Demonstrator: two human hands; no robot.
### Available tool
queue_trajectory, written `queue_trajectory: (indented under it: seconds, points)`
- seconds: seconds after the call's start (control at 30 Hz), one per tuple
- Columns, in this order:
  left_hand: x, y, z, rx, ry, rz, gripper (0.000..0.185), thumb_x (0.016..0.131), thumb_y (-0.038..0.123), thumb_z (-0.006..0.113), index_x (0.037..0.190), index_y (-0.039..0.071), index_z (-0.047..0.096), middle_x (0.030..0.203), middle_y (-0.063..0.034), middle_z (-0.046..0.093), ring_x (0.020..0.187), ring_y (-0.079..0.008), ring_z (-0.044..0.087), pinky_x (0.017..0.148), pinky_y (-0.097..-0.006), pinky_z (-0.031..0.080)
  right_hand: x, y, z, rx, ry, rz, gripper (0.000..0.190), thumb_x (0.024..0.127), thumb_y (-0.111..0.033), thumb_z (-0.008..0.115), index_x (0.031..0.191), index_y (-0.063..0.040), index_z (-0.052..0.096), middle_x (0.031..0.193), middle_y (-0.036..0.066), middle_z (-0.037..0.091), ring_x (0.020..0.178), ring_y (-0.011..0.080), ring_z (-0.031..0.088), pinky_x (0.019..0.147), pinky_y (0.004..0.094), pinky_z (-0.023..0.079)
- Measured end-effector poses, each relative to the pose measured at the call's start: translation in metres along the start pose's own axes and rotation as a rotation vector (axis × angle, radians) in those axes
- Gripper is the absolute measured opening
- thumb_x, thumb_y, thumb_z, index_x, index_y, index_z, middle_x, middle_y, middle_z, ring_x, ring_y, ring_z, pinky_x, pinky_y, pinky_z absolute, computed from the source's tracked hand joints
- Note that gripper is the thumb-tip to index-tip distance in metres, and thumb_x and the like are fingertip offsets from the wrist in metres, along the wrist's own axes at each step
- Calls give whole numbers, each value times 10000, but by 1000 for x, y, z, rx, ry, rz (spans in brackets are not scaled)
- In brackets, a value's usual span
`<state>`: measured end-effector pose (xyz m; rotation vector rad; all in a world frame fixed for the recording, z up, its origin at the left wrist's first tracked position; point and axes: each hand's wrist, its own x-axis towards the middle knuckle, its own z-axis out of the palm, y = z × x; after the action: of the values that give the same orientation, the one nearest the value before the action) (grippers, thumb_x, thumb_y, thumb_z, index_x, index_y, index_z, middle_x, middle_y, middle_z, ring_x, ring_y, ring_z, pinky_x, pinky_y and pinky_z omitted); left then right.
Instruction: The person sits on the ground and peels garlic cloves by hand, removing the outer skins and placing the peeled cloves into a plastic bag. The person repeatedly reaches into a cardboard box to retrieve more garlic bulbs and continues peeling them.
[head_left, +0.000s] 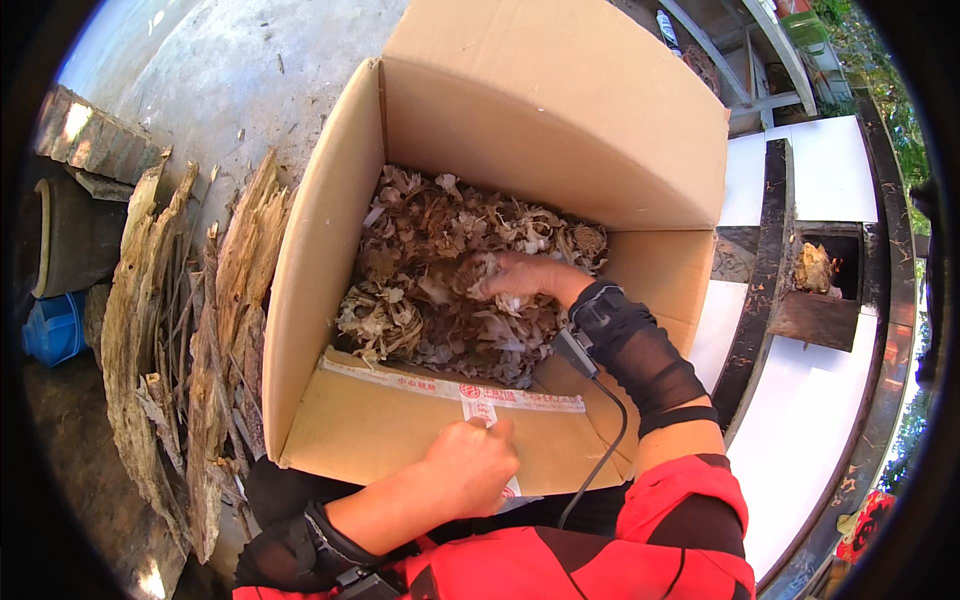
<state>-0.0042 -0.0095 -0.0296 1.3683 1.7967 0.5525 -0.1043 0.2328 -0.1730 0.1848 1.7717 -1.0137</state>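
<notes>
A large cardboard box (495, 127) stands open before me, with a heap of dry brown and whitish husks or leaf scraps (450, 225) inside. My right hand (517, 276) reaches into the heap, its fingers around a pale clump of the scraps; the fingertips are partly hidden. My left hand (476, 457) is closed at the box's near flap, by a strip of printed packing tape (480, 411). Whether it grips the flap or the tape is unclear. Black mesh sleeves cover both forearms, and a black cable hangs from a small device at my right wrist.
Long pieces of rough split wood (225, 300) lie left of the box, with a blue plastic container (56, 330) and a dark pot (82, 240) beyond. At right, a white-tiled stove (795, 420) has a small opening with flame and wood (814, 268) in it.
</notes>
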Motion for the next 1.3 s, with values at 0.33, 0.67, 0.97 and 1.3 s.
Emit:
queue_trajectory:
  seconds: [0.33,0.67,0.97,1.3]
  points:
    - [6,-5,3,-556,323,-271,241,839,224,625,915,-2,662,960,-157,619,774,-287,662,617,-376,535,-76,-51,35,928,254,-407,393,980,-386,504,1196,-60,540,994,35,652,819,133,642,692,318,566]
    - [-3,-29,-30,-2026,738,17,599,795,94,588,1351,148,370,1208,-99,527,989,-273,622,684,-455,614,-130,-100,100,197,739,-758,315,970,-97,430,1268,-38,511,1111,105,578,990,221,565,901,315,443]
    - [-9,-40,-23,-2162,666,173,476,925,427,549,1280,118,476,1087,-89,630,948,-239,640,612,-395,599,-145,-120,111,-233,980,-859,374,934,-206,517,1273,-49,510,1111,148,539,1012,326,513,859,397,401]
    - [-32,-35,-66,-1990,955,407,621,900,577,489,1366,171,420,1206,-201,530,1065,-401,566,558,-451,596,-56,-88,2,-63,759,-682,398,957,-344,506,1218,-46,543,1128,156,576,1030,289,579,919,354,429]
